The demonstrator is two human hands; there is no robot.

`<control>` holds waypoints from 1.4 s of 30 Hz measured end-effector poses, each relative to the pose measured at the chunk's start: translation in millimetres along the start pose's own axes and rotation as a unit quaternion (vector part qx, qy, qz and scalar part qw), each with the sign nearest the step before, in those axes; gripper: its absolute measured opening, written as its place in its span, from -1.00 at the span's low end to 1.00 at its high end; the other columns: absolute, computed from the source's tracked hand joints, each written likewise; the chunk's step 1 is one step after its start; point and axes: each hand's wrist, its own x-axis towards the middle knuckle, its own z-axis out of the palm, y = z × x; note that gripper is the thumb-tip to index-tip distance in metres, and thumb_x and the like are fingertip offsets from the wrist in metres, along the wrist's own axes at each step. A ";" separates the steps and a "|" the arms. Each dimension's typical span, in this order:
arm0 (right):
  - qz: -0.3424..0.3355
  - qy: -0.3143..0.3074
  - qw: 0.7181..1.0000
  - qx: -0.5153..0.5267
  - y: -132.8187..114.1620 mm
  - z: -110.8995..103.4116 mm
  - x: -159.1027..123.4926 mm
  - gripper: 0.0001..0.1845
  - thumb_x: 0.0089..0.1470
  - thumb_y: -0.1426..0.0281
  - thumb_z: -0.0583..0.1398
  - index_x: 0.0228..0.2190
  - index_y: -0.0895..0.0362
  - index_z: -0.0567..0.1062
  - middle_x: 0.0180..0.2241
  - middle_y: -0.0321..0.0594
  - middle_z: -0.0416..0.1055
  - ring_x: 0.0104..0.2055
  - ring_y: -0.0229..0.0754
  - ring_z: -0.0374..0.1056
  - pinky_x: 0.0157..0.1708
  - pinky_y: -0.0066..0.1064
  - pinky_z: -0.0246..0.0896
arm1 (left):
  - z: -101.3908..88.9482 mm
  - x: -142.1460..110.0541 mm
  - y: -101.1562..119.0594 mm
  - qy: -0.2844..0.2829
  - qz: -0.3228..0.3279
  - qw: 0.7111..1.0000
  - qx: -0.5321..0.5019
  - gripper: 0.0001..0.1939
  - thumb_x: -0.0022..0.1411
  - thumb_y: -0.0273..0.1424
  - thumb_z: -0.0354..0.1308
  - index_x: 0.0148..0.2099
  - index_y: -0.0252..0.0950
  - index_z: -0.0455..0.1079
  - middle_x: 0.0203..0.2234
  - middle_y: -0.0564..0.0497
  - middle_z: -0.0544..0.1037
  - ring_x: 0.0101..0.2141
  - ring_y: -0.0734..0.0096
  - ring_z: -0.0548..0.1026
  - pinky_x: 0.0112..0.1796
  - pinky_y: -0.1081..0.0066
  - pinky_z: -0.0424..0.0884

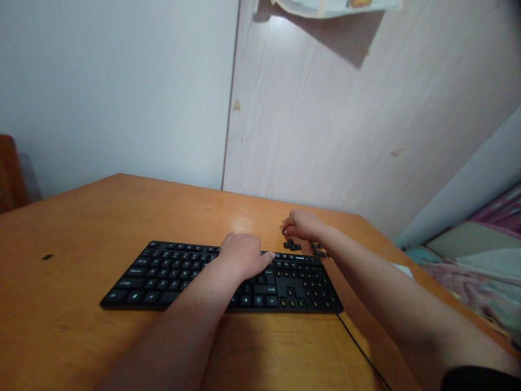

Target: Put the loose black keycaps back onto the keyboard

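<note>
A black keyboard (134, 282) lies on the wooden table, its key sockets bare at the right end. My left hand (241, 255) rests across its upper middle, thumb stretched to the right along the top and fingers bent over the far edge, gripping it. Beyond the keyboard's top right, my right hand (303, 224) pinches a small black keycap (284, 232) just above the table. Loose black keycaps (292, 245) lie below that hand, and more keycaps (319, 252) sit beside my right forearm, which partly hides them.
One small black piece (48, 257) lies far left on the table (81, 228). The keyboard's cable (362, 350) runs toward the lower right. A wall (163, 108) stands behind the table. Crumpled cloth (464, 282) is past the right edge, and a wooden chair back (10, 174) at the left.
</note>
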 end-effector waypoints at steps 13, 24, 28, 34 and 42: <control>0.001 0.000 1.000 0.002 2.2 3.6 0.7 -0.67 0.07 0.26 0.24 -0.12 0.01 0.65 -0.16 -0.08 0.55 -0.10 -0.01 0.39 -0.24 -0.33 0.20 | 0.7 0.4 0.5 -0.002 0.003 1.000 0.007 -0.32 0.23 0.15 -0.13 -0.19 -0.29 0.58 -0.21 -0.26 0.63 -0.12 -0.06 0.54 -0.08 0.11 0.37; -0.007 0.006 1.000 0.012 2.1 7.7 2.4 -0.73 0.06 0.31 0.24 -0.20 0.05 0.68 -0.20 -0.08 0.58 -0.12 -0.02 0.40 -0.22 -0.32 0.19 | -1.0 -0.8 1.1 -0.003 0.007 1.000 0.016 -0.32 0.24 0.13 -0.14 -0.18 -0.31 0.58 -0.21 -0.27 0.62 -0.12 -0.07 0.54 -0.08 0.11 0.38; -0.013 0.017 1.000 0.021 -0.2 1.9 -3.1 -0.75 0.07 0.33 0.24 -0.24 0.10 0.67 -0.25 -0.07 0.57 -0.18 -0.05 0.40 -0.26 -0.33 0.18 | -0.9 -0.6 1.6 -0.008 0.007 1.000 0.021 -0.32 0.25 0.13 -0.14 -0.17 -0.31 0.57 -0.19 -0.26 0.63 -0.11 -0.03 0.54 -0.08 0.15 0.38; -0.064 0.049 0.996 0.040 -18.7 -19.4 -35.4 -0.76 0.14 0.30 0.21 -0.22 0.09 0.64 -0.22 -0.10 0.53 -0.13 -0.07 0.33 -0.21 -0.32 0.16 | -1.9 -0.6 2.4 -0.013 0.005 1.000 0.018 -0.35 0.26 0.10 -0.12 -0.15 -0.30 0.58 -0.18 -0.26 0.63 -0.09 -0.03 0.54 -0.06 0.16 0.38; -0.160 0.070 0.983 0.049 -61.7 -28.2 -102.2 -0.81 0.19 0.30 0.21 -0.28 0.09 0.61 -0.33 -0.16 0.44 -0.19 -0.12 0.26 -0.25 -0.34 0.06 | -0.9 0.6 3.6 -0.021 -0.014 1.000 0.004 -0.44 0.29 0.00 -0.09 -0.09 -0.28 0.57 -0.12 -0.25 0.61 -0.03 0.00 0.52 -0.02 0.19 0.36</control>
